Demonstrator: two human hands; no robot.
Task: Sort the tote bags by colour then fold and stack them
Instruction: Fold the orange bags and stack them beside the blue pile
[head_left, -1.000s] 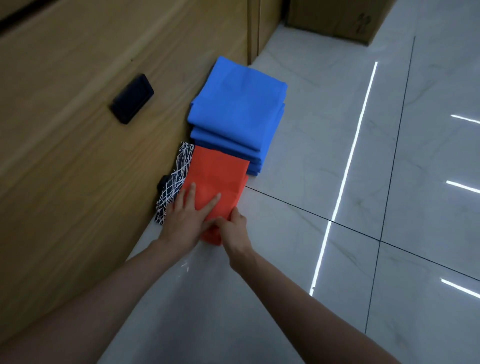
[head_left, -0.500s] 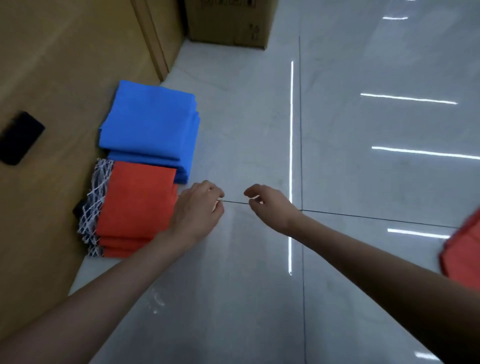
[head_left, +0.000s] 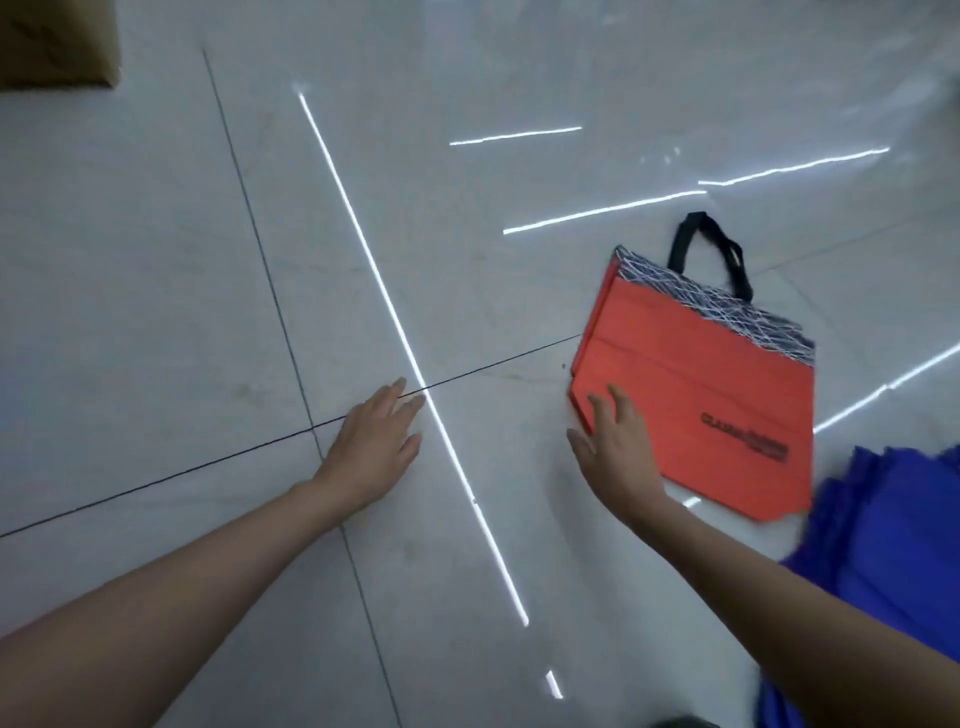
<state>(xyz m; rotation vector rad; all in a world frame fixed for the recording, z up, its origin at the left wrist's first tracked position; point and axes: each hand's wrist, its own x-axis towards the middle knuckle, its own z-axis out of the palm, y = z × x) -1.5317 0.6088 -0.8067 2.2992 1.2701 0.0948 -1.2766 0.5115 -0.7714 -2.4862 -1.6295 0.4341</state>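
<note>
Nearest, at the lower right, a heap of blue tote bags (head_left: 883, 551) lies loose and unfolded on the tiled floor (head_left: 156, 260), with the right forearm passing over its edge. Next out, the left hand (head_left: 376, 447) is low over bare tile at a grout crossing, its fingers (head_left: 400, 402) straight and close together, holding nothing; I can't tell whether the palm touches the floor. The right hand (head_left: 618, 452) reaches further right, fingers (head_left: 621, 400) spread wide, the tips landing on the near left corner of the orange tote bag (head_left: 717, 384). That bag lies flat and open on the floor, just beyond the blue heap, patterned band and black handle (head_left: 711, 244) pointing away. Far off at the top left sits a cardboard box (head_left: 52, 41).

The danger here is that the floor looks glossy, so a flat push on one corner may skate or spin the bag rather than pin it. The handle sticks out loose and could get folded in crooked. A dragged forearm could also pull blue fabric along with it.
</note>
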